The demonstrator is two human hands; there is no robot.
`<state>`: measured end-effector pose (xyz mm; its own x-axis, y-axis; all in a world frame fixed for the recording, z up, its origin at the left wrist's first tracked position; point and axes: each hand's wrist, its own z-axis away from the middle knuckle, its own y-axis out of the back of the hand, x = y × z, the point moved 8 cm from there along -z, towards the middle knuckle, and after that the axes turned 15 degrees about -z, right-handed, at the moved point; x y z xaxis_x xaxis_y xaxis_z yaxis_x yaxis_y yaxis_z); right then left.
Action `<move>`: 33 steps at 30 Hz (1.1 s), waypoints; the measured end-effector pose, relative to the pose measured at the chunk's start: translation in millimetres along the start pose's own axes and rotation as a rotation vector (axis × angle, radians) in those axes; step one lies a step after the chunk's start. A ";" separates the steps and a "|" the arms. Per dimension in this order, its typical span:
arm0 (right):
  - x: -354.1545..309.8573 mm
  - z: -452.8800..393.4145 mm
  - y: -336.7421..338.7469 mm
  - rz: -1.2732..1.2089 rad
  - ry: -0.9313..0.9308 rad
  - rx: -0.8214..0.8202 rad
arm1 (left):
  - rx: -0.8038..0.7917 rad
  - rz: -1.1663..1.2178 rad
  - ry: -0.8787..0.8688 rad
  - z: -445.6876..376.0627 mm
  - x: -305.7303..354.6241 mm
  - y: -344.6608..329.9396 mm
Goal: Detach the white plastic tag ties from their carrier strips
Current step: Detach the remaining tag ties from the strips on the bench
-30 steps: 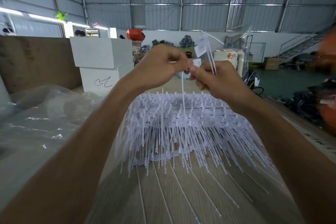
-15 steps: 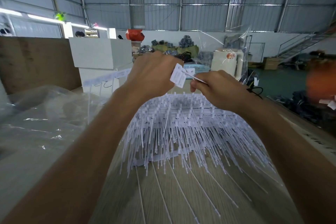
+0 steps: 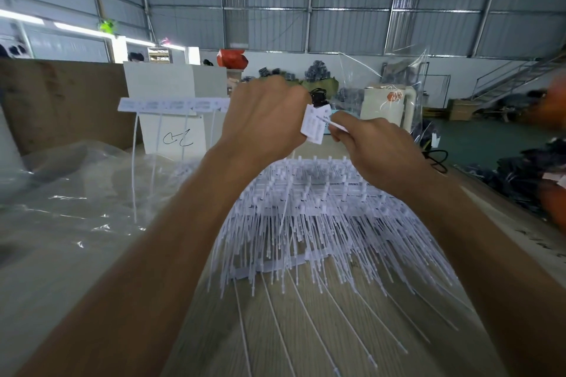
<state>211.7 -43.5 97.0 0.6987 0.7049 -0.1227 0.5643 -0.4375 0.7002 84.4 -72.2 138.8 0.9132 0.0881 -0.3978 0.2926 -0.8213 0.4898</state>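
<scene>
My left hand (image 3: 263, 119) is raised above the table and grips a white carrier strip (image 3: 171, 105) that sticks out to its left, with several thin ties hanging from it. A printed white tag (image 3: 314, 125) shows at the right side of that hand. My right hand (image 3: 376, 147) pinches a thin white tie (image 3: 335, 125) right beside the tag. Below both hands a big heap of white tag ties on strips (image 3: 321, 223) lies on the wooden table (image 3: 291, 330), with a few loose ties trailing toward me.
Crumpled clear plastic sheeting (image 3: 70, 202) covers the table's left side. White boxes (image 3: 171, 107) stand behind it against a brown board. Dark and orange bundles (image 3: 536, 180) lie off the table's right edge.
The left hand turned and swung the carrier strip out to the left, so its ties now hang there. The right hand stayed close, pulling one tie sideways at the tag.
</scene>
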 end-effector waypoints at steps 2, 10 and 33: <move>-0.2 -0.7 -0.7 0.036 0.000 0.013 | 0.001 0.024 0.012 -0.4 -1.5 0.5; -18.1 -3.6 28.5 -0.013 0.105 0.218 | 0.049 0.191 0.184 4.1 -33.1 -19.0; 7.5 -0.2 -5.4 -1.243 -0.341 0.091 | -0.141 0.945 -0.064 -1.0 0.1 -7.6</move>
<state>213.8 -35.8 92.4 -0.2447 0.4927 -0.8351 0.9313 0.3592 -0.0609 82.6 -65.3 135.8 0.7733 -0.6105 0.1708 -0.5224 -0.4609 0.7174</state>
